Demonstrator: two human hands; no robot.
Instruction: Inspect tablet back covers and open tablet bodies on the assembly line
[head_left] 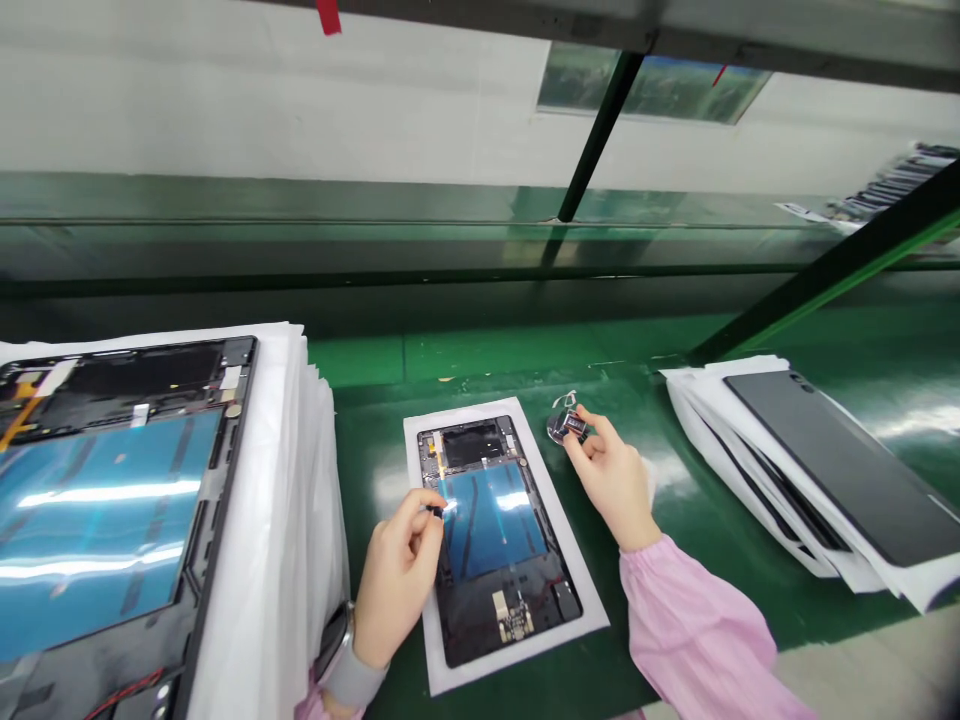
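An opened tablet [499, 545] with a blue film over its middle lies on a white sheet [420, 435] on the green bench. My left hand [397, 580] pinches a tiny dark part against the tablet's left edge, at the corner of the blue film. My right hand [611, 475] rests just right of the sheet. Its fingertips touch a small dark part [568, 426] with a bit of clear wrapping on the bench.
A tall stack of opened tablets [112, 500] layered with white sheets stands at the left. At the right lies a lower stack with a dark grey tablet [847, 465] on top. A green conveyor [450, 240] runs behind, crossed by dark frame bars [600, 130].
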